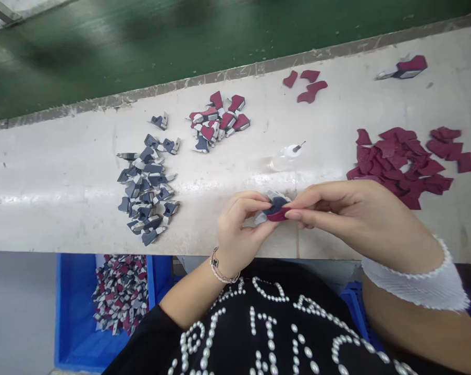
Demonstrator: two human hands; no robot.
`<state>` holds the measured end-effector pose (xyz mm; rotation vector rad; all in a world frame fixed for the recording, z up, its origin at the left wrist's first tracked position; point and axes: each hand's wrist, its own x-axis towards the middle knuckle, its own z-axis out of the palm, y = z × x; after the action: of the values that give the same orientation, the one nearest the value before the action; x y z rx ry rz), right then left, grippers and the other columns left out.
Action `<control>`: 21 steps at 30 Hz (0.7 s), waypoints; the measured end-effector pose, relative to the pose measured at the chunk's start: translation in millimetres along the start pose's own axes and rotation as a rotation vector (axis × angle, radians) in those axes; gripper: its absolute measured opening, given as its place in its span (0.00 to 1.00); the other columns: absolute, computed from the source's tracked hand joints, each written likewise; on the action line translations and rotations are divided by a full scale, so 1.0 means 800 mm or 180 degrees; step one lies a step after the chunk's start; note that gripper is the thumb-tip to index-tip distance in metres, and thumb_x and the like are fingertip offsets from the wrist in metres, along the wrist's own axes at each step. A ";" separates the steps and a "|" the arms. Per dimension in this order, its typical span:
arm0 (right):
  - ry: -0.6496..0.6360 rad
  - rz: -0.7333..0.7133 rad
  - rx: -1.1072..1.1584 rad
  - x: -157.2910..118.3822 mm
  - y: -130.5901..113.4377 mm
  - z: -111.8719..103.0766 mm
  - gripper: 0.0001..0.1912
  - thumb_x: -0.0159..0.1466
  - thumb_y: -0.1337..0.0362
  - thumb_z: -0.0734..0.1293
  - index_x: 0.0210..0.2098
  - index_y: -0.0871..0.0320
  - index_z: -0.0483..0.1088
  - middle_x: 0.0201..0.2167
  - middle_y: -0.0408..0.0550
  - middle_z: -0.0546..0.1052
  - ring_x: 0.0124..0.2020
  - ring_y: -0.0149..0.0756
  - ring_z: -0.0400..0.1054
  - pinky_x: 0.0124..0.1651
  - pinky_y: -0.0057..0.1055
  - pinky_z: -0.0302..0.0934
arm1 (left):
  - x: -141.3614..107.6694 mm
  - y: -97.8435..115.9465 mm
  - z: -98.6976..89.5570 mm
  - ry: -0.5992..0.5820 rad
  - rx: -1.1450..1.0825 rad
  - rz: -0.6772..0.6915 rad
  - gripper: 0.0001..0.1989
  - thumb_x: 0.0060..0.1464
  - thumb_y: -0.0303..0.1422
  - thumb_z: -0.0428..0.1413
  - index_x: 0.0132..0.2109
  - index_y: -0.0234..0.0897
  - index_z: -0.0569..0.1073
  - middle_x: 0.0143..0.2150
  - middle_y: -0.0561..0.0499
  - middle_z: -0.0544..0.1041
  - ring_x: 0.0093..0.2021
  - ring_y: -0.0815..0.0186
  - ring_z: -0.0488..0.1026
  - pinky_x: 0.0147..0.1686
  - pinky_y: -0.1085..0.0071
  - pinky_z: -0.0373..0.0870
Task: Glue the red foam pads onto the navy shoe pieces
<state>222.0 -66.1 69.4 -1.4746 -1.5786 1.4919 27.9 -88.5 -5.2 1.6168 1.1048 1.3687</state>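
Note:
Over the table's near side, my left hand (240,224) grips a small dark blue and light grey part (275,202) between thumb and fingers. A thin maroon pad (278,214) lies along the part's near edge. My right hand (352,211) pinches the right end of that pad with thumb and forefinger, so both hands meet at the one piece. Part of the piece is hidden behind the fingers. Just beyond the hands is a small translucent bottle (290,152) with a needle tip.
Loose maroon pads (399,161) form a pile at the right. Left are blue-grey parts (144,182); farther back are parts with maroon pads (220,120). One such part (409,67) lies far right. A blue bin (75,333) full of parts stands below the table's (63,198) front edge.

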 end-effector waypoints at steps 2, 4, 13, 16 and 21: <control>-0.0024 0.0170 0.0024 0.002 -0.002 -0.002 0.12 0.62 0.48 0.76 0.31 0.47 0.84 0.29 0.42 0.84 0.30 0.37 0.79 0.34 0.33 0.73 | 0.003 0.000 -0.001 -0.0016 0.0094 0.0197 0.14 0.53 0.31 0.70 0.44 0.38 0.76 0.42 0.50 0.80 0.42 0.67 0.81 0.34 0.76 0.80; -0.0037 0.0291 0.0075 0.004 -0.002 -0.004 0.15 0.60 0.45 0.76 0.30 0.48 0.83 0.30 0.43 0.84 0.31 0.38 0.79 0.34 0.34 0.73 | 0.006 0.001 -0.003 -0.0055 0.0201 0.0350 0.14 0.54 0.30 0.70 0.45 0.37 0.77 0.42 0.49 0.81 0.42 0.68 0.81 0.34 0.76 0.80; 0.0049 0.0437 -0.0094 0.008 0.002 -0.010 0.19 0.58 0.42 0.76 0.29 0.51 0.82 0.29 0.45 0.83 0.31 0.42 0.79 0.34 0.39 0.71 | 0.013 0.001 -0.006 -0.0172 0.0442 0.0674 0.13 0.54 0.29 0.70 0.45 0.36 0.77 0.41 0.49 0.83 0.42 0.67 0.83 0.38 0.72 0.83; 0.0049 0.0416 -0.0117 0.010 0.002 -0.010 0.20 0.58 0.42 0.75 0.28 0.52 0.81 0.28 0.45 0.83 0.29 0.41 0.78 0.32 0.38 0.70 | 0.014 0.000 -0.006 -0.0176 0.0444 0.0652 0.13 0.54 0.29 0.70 0.44 0.36 0.78 0.40 0.49 0.83 0.41 0.67 0.83 0.36 0.74 0.82; -0.0005 0.0369 0.0070 0.015 0.004 -0.012 0.18 0.58 0.45 0.76 0.28 0.52 0.81 0.26 0.45 0.82 0.28 0.38 0.76 0.30 0.35 0.68 | 0.015 -0.002 -0.004 -0.0158 0.0344 0.0511 0.14 0.52 0.29 0.71 0.45 0.35 0.78 0.41 0.48 0.84 0.40 0.68 0.82 0.32 0.78 0.79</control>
<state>228.6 -52.6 65.6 -1.5766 -1.4954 1.5697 25.0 -76.6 -1.6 1.8419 1.0543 1.3826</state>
